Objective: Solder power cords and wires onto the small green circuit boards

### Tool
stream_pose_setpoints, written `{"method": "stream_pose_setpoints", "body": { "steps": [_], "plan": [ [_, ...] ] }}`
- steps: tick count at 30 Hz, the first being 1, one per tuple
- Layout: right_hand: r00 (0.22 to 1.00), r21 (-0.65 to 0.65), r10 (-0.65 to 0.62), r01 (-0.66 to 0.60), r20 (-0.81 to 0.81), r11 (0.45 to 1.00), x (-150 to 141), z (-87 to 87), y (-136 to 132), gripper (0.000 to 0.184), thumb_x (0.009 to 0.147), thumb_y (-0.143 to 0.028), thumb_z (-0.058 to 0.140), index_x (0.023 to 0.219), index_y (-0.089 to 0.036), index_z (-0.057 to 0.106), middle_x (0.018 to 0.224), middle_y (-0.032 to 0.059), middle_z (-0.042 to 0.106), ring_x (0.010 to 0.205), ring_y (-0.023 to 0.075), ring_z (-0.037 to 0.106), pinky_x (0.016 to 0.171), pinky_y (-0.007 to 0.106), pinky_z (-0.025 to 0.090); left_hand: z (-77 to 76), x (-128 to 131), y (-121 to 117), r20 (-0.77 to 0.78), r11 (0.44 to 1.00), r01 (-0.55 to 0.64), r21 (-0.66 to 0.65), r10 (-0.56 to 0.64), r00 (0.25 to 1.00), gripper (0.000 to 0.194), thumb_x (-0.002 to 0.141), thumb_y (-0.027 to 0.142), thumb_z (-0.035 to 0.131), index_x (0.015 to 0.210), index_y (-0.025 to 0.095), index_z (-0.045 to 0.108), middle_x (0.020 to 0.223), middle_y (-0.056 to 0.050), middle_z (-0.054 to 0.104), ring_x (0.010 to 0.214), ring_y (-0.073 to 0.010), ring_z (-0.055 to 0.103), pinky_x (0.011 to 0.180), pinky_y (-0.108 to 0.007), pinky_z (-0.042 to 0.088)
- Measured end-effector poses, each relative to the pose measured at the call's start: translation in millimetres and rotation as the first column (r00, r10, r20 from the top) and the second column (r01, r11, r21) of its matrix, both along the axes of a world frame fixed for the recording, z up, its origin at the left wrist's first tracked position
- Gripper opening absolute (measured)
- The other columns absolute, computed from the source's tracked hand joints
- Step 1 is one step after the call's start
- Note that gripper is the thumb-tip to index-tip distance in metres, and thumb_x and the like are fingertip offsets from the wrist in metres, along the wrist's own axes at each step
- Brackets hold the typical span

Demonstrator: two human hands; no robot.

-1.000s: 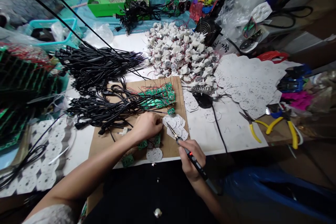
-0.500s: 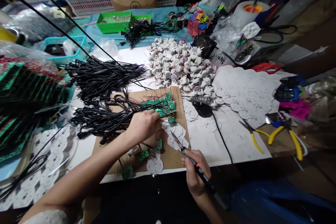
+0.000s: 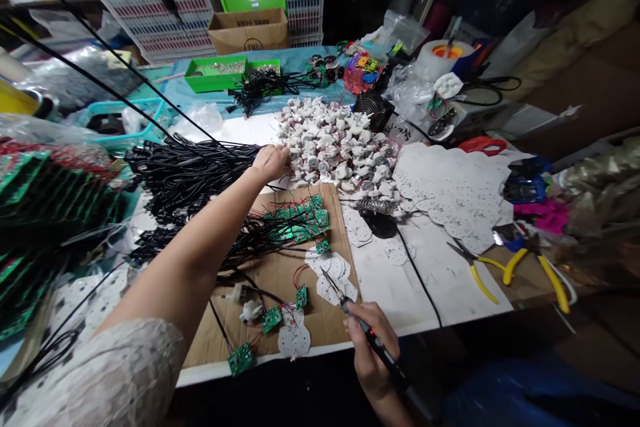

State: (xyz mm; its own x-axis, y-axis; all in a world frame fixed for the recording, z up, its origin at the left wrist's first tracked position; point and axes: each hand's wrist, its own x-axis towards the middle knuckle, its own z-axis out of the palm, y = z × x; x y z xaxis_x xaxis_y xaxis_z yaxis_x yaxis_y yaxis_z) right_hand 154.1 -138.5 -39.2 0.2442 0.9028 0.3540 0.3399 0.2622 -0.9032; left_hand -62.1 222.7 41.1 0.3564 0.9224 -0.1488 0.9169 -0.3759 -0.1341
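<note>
My right hand (image 3: pixel 373 343) is wrapped round a soldering iron (image 3: pixel 376 341) with a lit red light. Its tip hangs over white paper pieces (image 3: pixel 334 272) on a cardboard sheet (image 3: pixel 325 327). My left hand (image 3: pixel 273 161) reaches far out, fingers drawn together at the wire ends of a bundle of black cables (image 3: pixel 193 170); what they pinch is hidden. Beside it lies a heap of white motors (image 3: pixel 340 140). Small green circuit boards (image 3: pixel 307 217) wired to black cables are on the cardboard, with more loose boards (image 3: pixel 271 319) nearer me.
A solder coil on a black stand (image 3: pixel 381 220) is right of the cardboard. Yellow-handled pliers (image 3: pixel 540 270) lie at the right edge. Stacked green boards (image 3: pixel 55 207) fill the left, green trays (image 3: pixel 215 73) the back. A black cord (image 3: pixel 417 267) runs over the table's front edge.
My left hand has moved from the green boards forward and left to the black cable ends. My right hand keeps the soldering iron in nearly the same place. The view has tilted up slightly.
</note>
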Motion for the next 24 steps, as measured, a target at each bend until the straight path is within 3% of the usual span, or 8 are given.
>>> {"method": "stream_pose_setpoints", "body": {
  "steps": [4, 8, 13, 16, 18, 21, 24],
  "plan": [
    [1.0, 0.006, 0.019, -0.019, 0.017, 1.0, 0, 1.2, 2, 0.021, 0.094, -0.015, 0.058, 0.108, -0.023, 0.072, 0.086, 0.0031, 0.069, 0.075, 0.0174, 0.069, 0.065, 0.03, 0.058, -4.3, -4, 2, -0.029, 0.999, 0.039, -0.013, -0.04, 0.999, 0.035, 0.095, 0.01, 0.043, 0.124, 0.011, 0.063, 0.119, -0.018, 0.066, 0.113, -0.0298, 0.057, 0.096, -0.038, 0.043],
    [0.999, -0.002, 0.022, -0.022, 0.025, 1.0, 0, 6.0, 4, 0.02, 0.094, -0.015, 0.057, 0.106, -0.023, 0.072, 0.085, 0.0031, 0.07, 0.075, 0.0178, 0.069, 0.064, 0.03, 0.058, 4.5, -10, 0, 0.001, 0.991, 0.133, -0.021, -0.133, 0.991, 0.043, 0.094, 0.005, 0.038, 0.126, 0.017, 0.064, 0.119, -0.016, 0.062, 0.108, -0.0278, 0.054, 0.09, -0.035, 0.045],
    [0.999, 0.032, 0.016, -0.017, 0.036, 0.999, -1, 8.7, 5, 0.02, 0.094, -0.015, 0.057, 0.106, -0.022, 0.071, 0.084, 0.0035, 0.07, 0.074, 0.0179, 0.069, 0.064, 0.031, 0.058, 28.6, -21, -24, 0.28, 0.989, 0.084, 0.118, -0.114, 0.953, 0.034, 0.094, 0.013, 0.046, 0.116, 0.012, 0.072, 0.117, -0.016, 0.055, 0.102, -0.0255, 0.053, 0.093, -0.039, 0.046],
    [0.999, 0.037, 0.014, -0.015, 0.04, 0.999, 0, 7.6, 5, 0.021, 0.095, -0.014, 0.056, 0.107, -0.022, 0.071, 0.085, 0.0032, 0.07, 0.074, 0.0175, 0.07, 0.063, 0.03, 0.058, 39.2, -30, -65, 0.522, 0.993, 0.022, 0.113, -0.079, 0.849, 0.027, 0.094, 0.023, 0.056, 0.11, 0.015, 0.076, 0.11, -0.011, 0.056, 0.098, -0.0216, 0.054, 0.092, -0.037, 0.049],
    [0.999, 0.036, 0.018, -0.019, 0.039, 0.999, 0, 7.7, 5, 0.021, 0.095, -0.014, 0.056, 0.108, -0.023, 0.071, 0.086, 0.0028, 0.07, 0.074, 0.0173, 0.07, 0.064, 0.03, 0.058, 38.6, -36, -104, 0.662, 0.999, 0.03, 0.016, -0.033, 0.749, 0.024, 0.094, 0.032, 0.059, 0.104, 0.019, 0.077, 0.103, -0.008, 0.058, 0.094, -0.0195, 0.056, 0.089, -0.034, 0.05],
    [0.999, 0.029, 0.019, -0.02, 0.042, 0.999, 1, 10.3, 5, 0.021, 0.095, -0.015, 0.056, 0.108, -0.023, 0.071, 0.086, 0.0027, 0.07, 0.074, 0.0172, 0.07, 0.064, 0.031, 0.058, 24.5, -44, -165, 0.803, 0.964, 0.135, -0.229, 0.109, 0.586, 0.029, 0.097, 0.038, 0.056, 0.092, 0.019, 0.077, 0.092, -0.006, 0.061, 0.088, -0.0175, 0.06, 0.084, -0.031, 0.052],
    [0.999, -0.006, 0.031, -0.031, 0.042, 1.0, 2, 13.3, 4, 0.02, 0.095, -0.015, 0.057, 0.107, -0.023, 0.071, 0.086, 0.0027, 0.069, 0.072, 0.0169, 0.069, 0.064, 0.031, 0.058, 4.2, -48, -213, 0.817, 0.897, 0.233, -0.377, 0.203, 0.539, 0.031, 0.1, 0.04, 0.054, 0.097, 0.021, 0.079, 0.094, -0.007, 0.065, 0.091, -0.0176, 0.063, 0.085, -0.03, 0.054]
  ]
}}
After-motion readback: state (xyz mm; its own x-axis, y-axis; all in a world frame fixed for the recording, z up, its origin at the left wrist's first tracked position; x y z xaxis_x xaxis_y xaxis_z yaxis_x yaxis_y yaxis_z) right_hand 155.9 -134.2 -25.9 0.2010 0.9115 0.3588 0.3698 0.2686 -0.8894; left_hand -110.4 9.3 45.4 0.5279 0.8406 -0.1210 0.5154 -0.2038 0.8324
